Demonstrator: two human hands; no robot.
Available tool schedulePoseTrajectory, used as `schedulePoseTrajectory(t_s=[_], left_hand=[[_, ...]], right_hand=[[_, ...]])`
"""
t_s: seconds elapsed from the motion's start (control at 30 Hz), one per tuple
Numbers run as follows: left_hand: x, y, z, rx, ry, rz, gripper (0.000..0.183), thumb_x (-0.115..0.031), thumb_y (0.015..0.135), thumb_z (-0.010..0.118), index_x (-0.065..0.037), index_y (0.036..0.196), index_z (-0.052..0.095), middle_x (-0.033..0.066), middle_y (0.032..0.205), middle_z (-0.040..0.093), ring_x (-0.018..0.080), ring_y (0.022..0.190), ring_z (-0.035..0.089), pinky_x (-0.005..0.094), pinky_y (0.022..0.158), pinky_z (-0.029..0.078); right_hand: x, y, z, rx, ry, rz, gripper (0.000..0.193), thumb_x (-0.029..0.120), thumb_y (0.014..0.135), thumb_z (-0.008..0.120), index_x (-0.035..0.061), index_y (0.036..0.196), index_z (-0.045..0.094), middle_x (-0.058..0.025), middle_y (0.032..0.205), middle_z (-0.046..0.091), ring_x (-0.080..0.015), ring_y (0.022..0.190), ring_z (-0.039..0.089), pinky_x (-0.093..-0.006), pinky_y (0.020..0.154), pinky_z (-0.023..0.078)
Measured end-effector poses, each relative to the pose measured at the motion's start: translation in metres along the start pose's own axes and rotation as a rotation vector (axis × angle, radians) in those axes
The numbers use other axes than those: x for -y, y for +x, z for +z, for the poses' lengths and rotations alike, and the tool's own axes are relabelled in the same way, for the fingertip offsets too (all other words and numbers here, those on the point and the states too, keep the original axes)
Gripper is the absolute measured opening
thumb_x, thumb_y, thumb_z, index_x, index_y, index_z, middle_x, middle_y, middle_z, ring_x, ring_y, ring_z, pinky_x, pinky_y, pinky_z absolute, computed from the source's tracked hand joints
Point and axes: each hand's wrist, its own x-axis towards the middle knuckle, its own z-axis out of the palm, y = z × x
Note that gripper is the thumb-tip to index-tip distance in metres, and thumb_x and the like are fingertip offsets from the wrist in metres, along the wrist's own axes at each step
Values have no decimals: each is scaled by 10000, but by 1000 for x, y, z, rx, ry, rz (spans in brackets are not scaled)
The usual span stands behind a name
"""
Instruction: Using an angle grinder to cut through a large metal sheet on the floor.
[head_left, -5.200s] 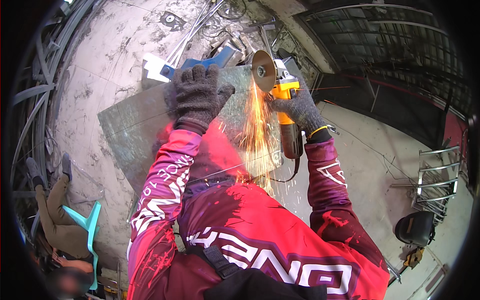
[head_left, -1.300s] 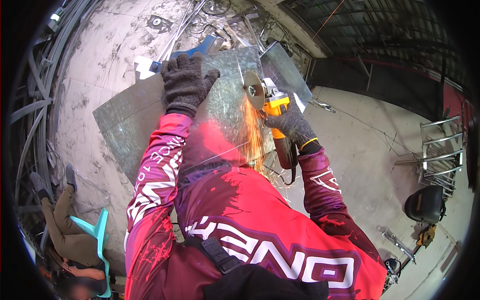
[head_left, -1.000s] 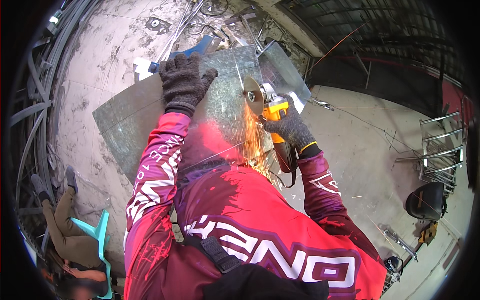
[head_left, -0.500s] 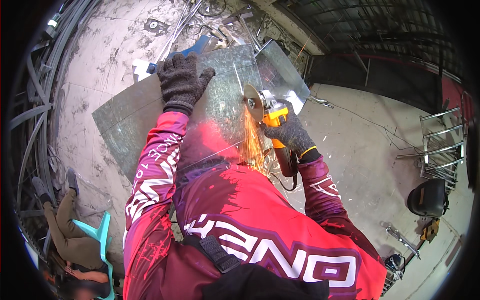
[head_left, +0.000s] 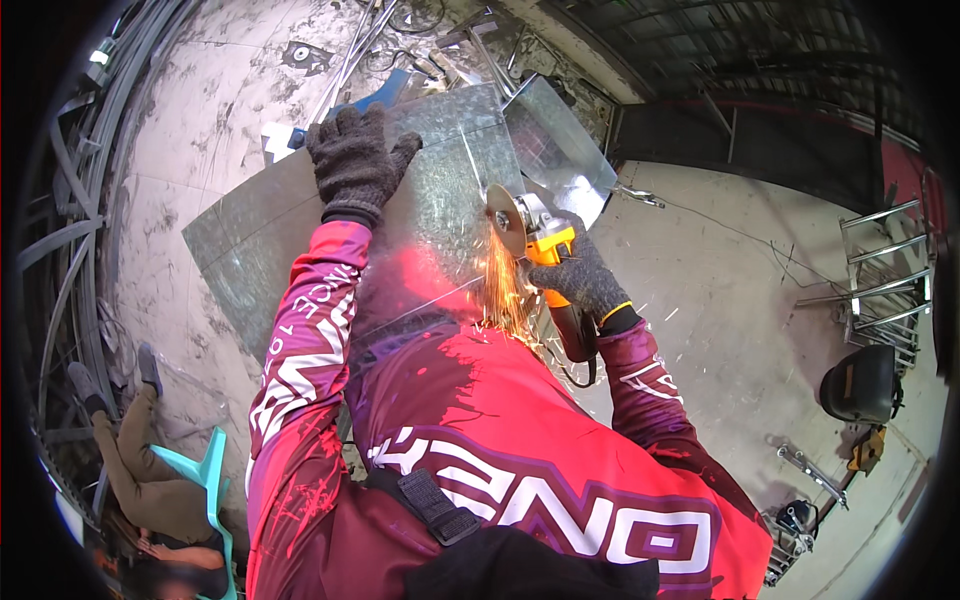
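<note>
One grinder [head_left: 550, 243] (sparks [head_left: 500, 285] below), now nearer torso [head_left: 520, 400]

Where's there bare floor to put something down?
Pale floor between the right hand and metal rack, though sparks and a cable intrude; also between the metal sheet and long bars at left. Beyond the sheet it's crowded with rods.
</note>
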Motion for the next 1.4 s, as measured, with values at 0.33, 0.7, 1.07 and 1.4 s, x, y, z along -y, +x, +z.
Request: schedulePoseTrajectory(t_s=[0.33,0.7,1.07,1.4], left_hand=[[0,0,0,-2,34,-2,732,-707,851,624,-160,1337,622,135,1286,591,330,1262,515,573,1113,299],[1,0,-3,-6,47,-2,748,-709,854,620,-154,1355,616,141,1313,599,329,1269,514,572,1127,293],[3,2,-2,-60,86,27,716,-696,863,624,-171,1351,612,151,1248,603,364,1188,558,537,1034,400],[4,3,-3,-62,104,24,720,-711,864,607,-183,1355,605,152,1259,596,369,1194,557,542,1038,407]], right_hand=[[-26,-14,-1,-35,-9,-25,862,106,644,899,58,1381,454,-130,1213,598,-261,1086,606,-408,934,527],[-31,-33,1,-53,-48,31,830,138,687,906,67,1384,461,-137,1209,638,-269,1096,630,-424,943,529],[-34,-53,-2,-20,-113,41,946,60,671,879,79,1469,372,-112,1228,604,-241,1099,609,-379,962,521],[-38,-72,-1,-36,-145,73,920,93,670,893,86,1439,389,-108,1206,604,-239,1079,605,-376,952,518]])
